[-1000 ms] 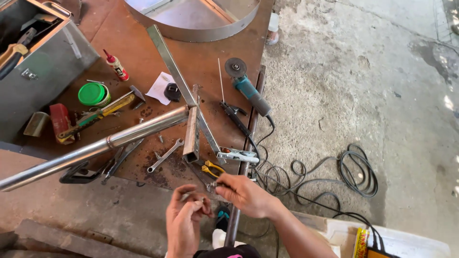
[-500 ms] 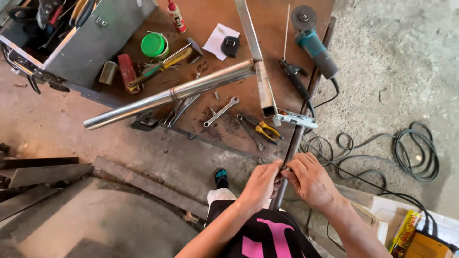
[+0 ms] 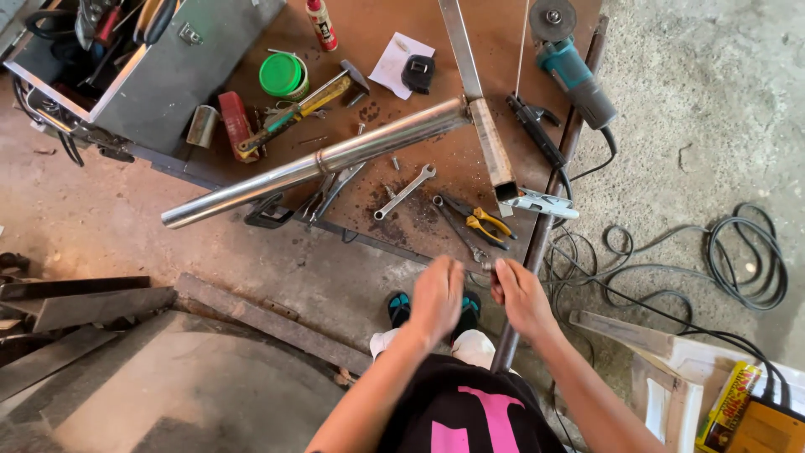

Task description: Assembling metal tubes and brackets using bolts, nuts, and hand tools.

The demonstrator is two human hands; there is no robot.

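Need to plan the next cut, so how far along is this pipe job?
Done, by the look of it: the round steel pipe lies butted against the square tube on the rusty table. In hand: left hand and right hand work a small part, too small to identify, at the table's edge. Left: angle grinder, wrench and pliers lie unused.

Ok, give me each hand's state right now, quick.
Left hand: fingers curled, pinching a small metal part; what it is cannot be told.
Right hand: closed on the same part.
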